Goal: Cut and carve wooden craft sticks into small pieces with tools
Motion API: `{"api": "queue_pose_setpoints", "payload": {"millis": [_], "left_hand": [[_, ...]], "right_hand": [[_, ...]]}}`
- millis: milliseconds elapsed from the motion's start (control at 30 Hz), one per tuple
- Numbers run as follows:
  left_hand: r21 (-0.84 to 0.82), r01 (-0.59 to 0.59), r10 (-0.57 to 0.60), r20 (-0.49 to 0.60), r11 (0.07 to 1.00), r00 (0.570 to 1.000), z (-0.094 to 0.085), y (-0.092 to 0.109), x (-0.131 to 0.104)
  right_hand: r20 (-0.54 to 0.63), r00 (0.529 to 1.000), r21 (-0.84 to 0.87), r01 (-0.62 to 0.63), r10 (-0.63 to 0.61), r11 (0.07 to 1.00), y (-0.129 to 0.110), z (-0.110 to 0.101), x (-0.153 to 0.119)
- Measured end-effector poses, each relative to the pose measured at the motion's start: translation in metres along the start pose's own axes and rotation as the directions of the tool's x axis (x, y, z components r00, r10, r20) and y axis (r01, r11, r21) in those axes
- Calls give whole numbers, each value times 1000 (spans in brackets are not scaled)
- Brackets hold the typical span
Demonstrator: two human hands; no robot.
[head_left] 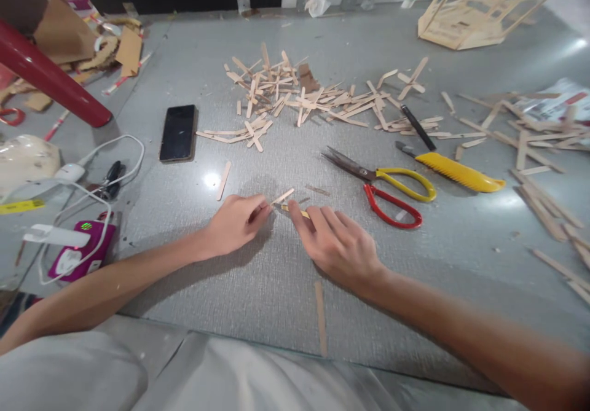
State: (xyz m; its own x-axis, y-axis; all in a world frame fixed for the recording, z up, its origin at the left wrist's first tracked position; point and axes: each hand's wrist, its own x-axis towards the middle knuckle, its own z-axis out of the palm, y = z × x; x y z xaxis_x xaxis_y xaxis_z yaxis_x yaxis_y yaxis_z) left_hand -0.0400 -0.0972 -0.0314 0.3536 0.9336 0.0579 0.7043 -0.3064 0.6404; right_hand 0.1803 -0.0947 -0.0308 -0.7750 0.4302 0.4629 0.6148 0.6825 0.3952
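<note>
Near the middle of the table, my left hand (237,223) pinches a wooden craft stick (284,195) that points up to the right. My right hand (341,245) is closed around a slim yellow tool with a dark tip (302,212), its index finger lying along the top. That tip meets or nearly meets the stick close to my left fingertips; it looks like a small cutter, mostly hidden by the hand. Thin slivers of wood (318,190) lie just beyond. One loose craft stick (224,180) rests above my left hand, and another strip (321,319) lies below my right hand.
Scissors with red and yellow handles (391,190) and a yellow utility knife (461,171) lie to the right. Beyond are a heap of craft sticks (276,85), a phone (178,133) and a stick-built frame (461,33). A purple power adapter (83,248) with white cables sits left.
</note>
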Motion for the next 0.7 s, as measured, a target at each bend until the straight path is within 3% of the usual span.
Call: {"api": "queue_pose_setpoints", "payload": {"millis": [333,533,700], "left_hand": [[4,32,-32,-31,999,999,-1,3,2],[5,21,-21,7,1000,1000,-1,2,1],[20,55,-55,-28,998,998,-2,5,2]], "right_hand": [[-27,999,-56,-39,37,998,-3,-1,0],[28,999,47,-34,32,998,-1,0,2],[10,998,17,-68,68,998,-3,-1,1]]}}
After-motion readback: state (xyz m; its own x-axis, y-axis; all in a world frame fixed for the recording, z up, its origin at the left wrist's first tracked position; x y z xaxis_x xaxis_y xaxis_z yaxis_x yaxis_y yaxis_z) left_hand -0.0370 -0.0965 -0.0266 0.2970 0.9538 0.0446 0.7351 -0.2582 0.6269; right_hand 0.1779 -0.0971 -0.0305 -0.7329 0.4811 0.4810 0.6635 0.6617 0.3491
